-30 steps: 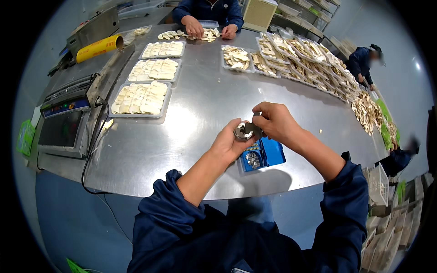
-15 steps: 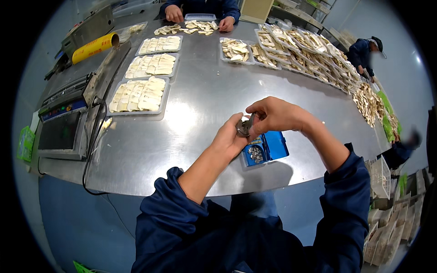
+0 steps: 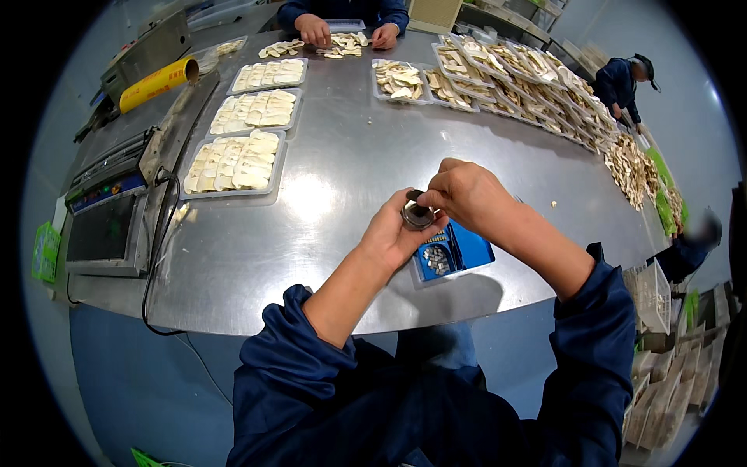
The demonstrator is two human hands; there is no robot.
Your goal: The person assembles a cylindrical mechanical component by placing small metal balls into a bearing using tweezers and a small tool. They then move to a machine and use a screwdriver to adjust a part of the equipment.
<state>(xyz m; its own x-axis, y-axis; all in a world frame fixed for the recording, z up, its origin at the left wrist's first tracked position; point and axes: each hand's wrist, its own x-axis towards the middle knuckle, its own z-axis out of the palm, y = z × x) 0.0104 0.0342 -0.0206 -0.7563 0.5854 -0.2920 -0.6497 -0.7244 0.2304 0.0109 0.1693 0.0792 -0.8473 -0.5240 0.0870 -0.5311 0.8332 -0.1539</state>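
My left hand [image 3: 386,232] is closed around a small round dark metal cup-like piece [image 3: 418,217], its hollow top tilted toward me. My right hand [image 3: 471,196] pinches at the upper edge of that piece, where a small dark disc [image 3: 415,194] shows by the fingertips. Whether the disc is loose or joined to the cup I cannot tell. Just below both hands an open blue case [image 3: 472,247] lies on the steel table. Small silver metal blocks [image 3: 437,260] sit in its near compartment, and a row of brass-coloured pieces is partly covered by my left hand.
Three clear trays of pale mushroom slices [image 3: 233,162] stand at the left, beside a scale [image 3: 107,227] with a black cable. Stacked trays of dried slices [image 3: 529,89] fill the far right. Across the table, a co-worker's hands [image 3: 313,29] handle slices. A yellow roll [image 3: 159,84] lies far left.
My right hand has shifted a little, its fingers now more curled at the top of the metal piece. The piece has turned so its hollow shows. The co-worker's left-side hand moved slightly right.
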